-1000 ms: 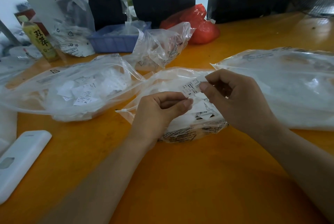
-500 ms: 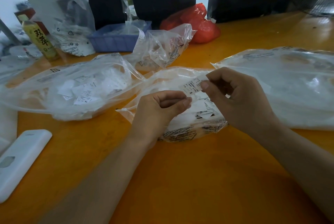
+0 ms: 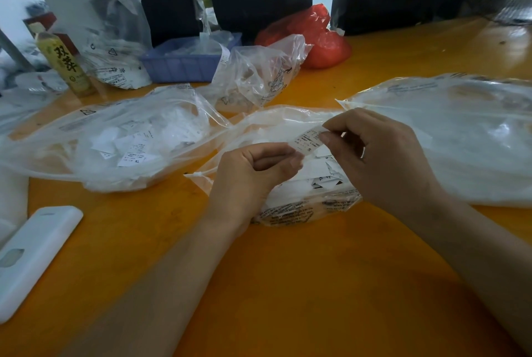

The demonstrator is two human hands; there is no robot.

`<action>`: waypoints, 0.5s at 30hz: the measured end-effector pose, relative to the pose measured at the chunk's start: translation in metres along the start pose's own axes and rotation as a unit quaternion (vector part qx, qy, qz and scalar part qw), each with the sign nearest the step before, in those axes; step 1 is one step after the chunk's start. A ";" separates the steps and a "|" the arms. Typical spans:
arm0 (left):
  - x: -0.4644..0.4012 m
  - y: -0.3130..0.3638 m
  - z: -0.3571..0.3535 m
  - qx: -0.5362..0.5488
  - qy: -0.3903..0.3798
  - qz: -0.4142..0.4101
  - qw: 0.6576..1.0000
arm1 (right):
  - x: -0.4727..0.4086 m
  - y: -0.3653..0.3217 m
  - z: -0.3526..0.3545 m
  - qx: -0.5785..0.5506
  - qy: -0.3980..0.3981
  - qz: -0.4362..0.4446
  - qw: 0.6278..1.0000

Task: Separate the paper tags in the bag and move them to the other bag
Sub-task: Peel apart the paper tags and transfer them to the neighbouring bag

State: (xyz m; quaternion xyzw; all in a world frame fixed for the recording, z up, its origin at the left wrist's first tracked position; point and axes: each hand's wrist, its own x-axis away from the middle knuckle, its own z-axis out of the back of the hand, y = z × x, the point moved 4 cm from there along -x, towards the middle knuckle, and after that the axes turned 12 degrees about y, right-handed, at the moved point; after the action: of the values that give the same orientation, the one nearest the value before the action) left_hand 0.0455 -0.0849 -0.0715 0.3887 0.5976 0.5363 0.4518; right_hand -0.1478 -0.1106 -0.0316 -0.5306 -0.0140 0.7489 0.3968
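Pinching both hands (image 3: 316,161), a small white printed tag (image 3: 308,140)

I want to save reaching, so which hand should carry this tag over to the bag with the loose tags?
Left, probably. The left hand and right hand both pinch the tag, but the bag of loose tags lies on the left, so the right would have to cross over.

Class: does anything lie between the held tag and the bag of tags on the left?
Nothing visible does. Both hands, left hand and right hand, pinch the paper tag; only bare orange table separates it from the left bag.
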 end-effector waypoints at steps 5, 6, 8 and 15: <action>0.000 -0.001 -0.002 0.008 -0.011 0.010 1.000 | -0.002 0.006 -0.001 0.030 -0.035 -0.018 0.999; 0.000 0.000 -0.001 -0.007 -0.012 0.002 1.000 | -0.003 0.006 -0.001 0.025 -0.043 -0.023 0.998; 0.001 0.001 -0.001 -0.029 -0.016 -0.012 0.999 | -0.002 0.006 -0.004 0.017 -0.069 -0.029 0.997; 0.001 0.003 0.001 -0.033 -0.004 -0.005 0.999 | 0.003 0.011 -0.007 -0.041 -0.072 -0.109 0.991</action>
State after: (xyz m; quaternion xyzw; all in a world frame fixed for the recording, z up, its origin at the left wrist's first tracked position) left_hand 0.0465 -0.0828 -0.0685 0.3725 0.5799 0.5518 0.4695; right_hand -0.1488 -0.1197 -0.0419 -0.4864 -0.1315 0.7361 0.4519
